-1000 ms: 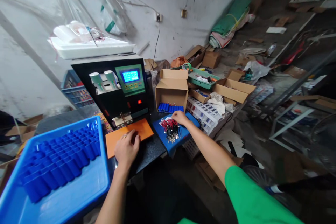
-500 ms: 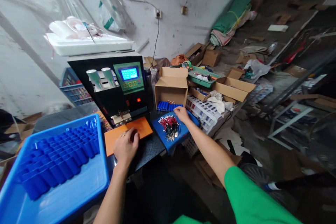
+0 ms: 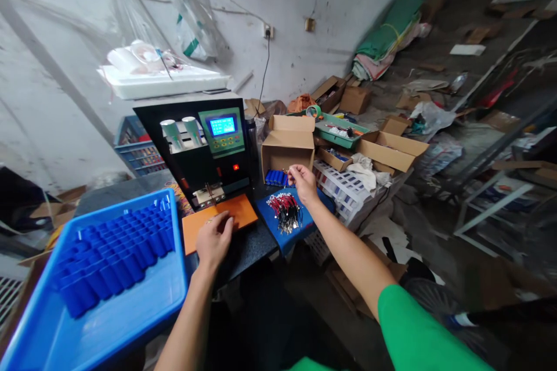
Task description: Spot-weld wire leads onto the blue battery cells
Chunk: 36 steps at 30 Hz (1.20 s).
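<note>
My left hand rests on the orange board, palm down, thumb apart from the loosely curved fingers. Just behind the board stands a black spot welding machine with a lit blue screen. My right hand is pinched closed in front of the open cardboard box. Whatever is between its fingertips is too small to make out. Blue-wrapped battery packs lie at the box's mouth, partly behind that hand. Below it, a bundle of red and black wire leads sits on a blue cloth.
At the left, a blue plastic tray holds many blue-wrapped cells. A white crate and a green tray of small parts stand right of the box. A white foam tray lies on top of the machine.
My right hand has lifted slightly from the battery packs, still pinched. My left hand stays on the board. The whole view has shifted a little as my head turned left.
</note>
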Motion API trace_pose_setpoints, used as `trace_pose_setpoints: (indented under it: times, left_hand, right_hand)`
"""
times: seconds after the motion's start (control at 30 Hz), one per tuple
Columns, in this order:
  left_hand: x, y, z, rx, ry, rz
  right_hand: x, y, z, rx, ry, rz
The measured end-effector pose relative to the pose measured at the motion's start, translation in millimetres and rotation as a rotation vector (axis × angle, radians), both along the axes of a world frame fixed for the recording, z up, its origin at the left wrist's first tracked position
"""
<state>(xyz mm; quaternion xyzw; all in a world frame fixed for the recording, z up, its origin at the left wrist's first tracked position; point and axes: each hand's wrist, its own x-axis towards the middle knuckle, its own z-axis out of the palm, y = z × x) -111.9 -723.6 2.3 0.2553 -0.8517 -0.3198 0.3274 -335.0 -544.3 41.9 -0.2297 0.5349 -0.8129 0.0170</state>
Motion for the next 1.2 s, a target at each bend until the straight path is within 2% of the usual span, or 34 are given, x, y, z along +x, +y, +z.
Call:
trace_pose_setpoints:
  times: [0.1, 0.23, 0.33, 0.5, 0.63, 0.77, 0.87, 1.0, 1.1, 1.2]
  left_hand:
    - [3.1, 16.6, 7.5, 0.299, 0.186, -0.098]
    - [7.7, 48.3, 20.0, 0.533, 0.212, -0.233]
    - [11.5, 63.3, 24.9, 0.623, 0.203, -0.279]
    - [21.2, 66.1, 21.6, 0.673, 0.257, -0.226]
    - [33.0, 58.4, 18.5, 0.565, 0.291, -0.160]
    - [49.5, 51.9, 17.6, 0.387, 0.213, -0.122]
    - [61.4, 52.5, 15.3, 0.344, 0.155, -0.114]
    - [76.2, 50.9, 13.0, 0.316, 0.140, -0.106]
    - [94.8, 31.5, 15.8, 0.189, 0.112, -0.049]
    - [122.7, -6.8, 21.9, -0.069, -0.044, 0.120]
  right_hand:
    - [34.6, -11.1, 2.0, -0.121, -0.077, 0.190]
    - [81.6, -25.8, -0.6, -0.181, -0.187, 0.352]
    - [108.8, -35.6, -5.6, -0.178, -0.236, 0.393]
    - [132.6, -47.0, -14.3, -0.174, -0.265, 0.426]
    - [141.6, -47.7, -19.2, -0.080, -0.277, 0.475]
    - [153.4, -45.2, -24.4, 0.151, -0.087, 0.559]
    - [163.3, -45.9, -28.3, 0.237, 0.023, 0.563]
    - [170.9, -48.4, -31.8, 0.282, 0.055, 0.538]
    - [169.8, -47.4, -35.0, 0.305, 0.035, 0.484]
    - [165.7, -43.9, -40.4, 0.312, -0.015, 0.438]
